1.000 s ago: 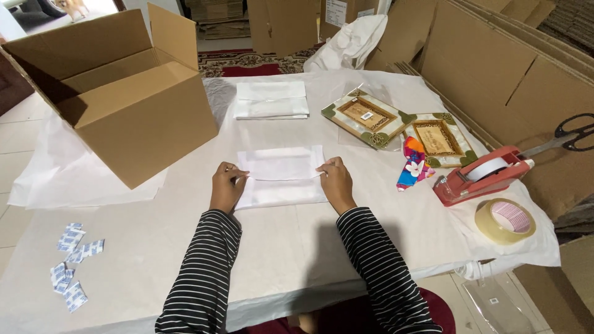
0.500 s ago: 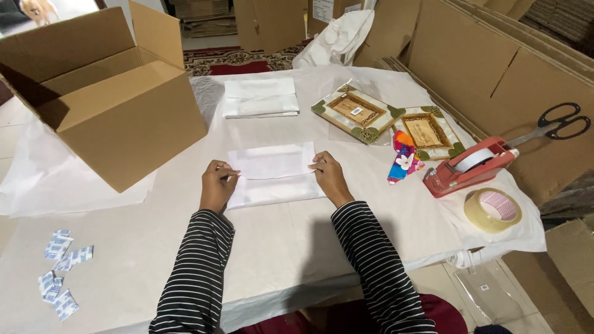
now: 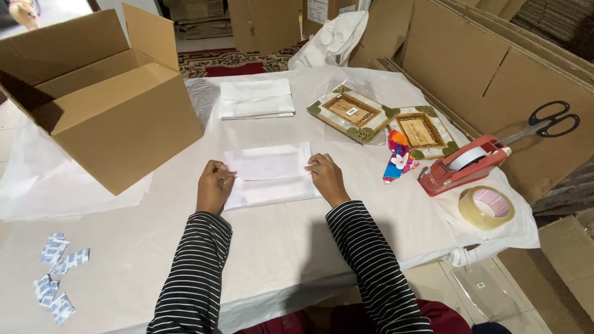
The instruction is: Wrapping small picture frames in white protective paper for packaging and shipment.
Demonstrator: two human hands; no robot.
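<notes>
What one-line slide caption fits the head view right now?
Both hands, left hand and right hand, pinch the side edges of a folded white sheet beside an open cardboard box.

Looking like a home packing workspace: open brown cardboard box (image 3: 105, 99) sitting on paper-covered table (image 3: 278, 247), flattened cardboard sheets (image 3: 495, 68) leaning behind, red tape dispenser (image 3: 461, 167), black-handled scissors (image 3: 544, 124), patterned red rug (image 3: 232, 62) lying beyond.

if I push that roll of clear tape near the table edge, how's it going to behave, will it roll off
The tape roll lies flat on its side, so a push would probably make it slide, not roll. It sits close to the table edge, so a shove outward could likely drop it. It looks like a light, stiff ring, probably easy to lift with one hand.
</notes>
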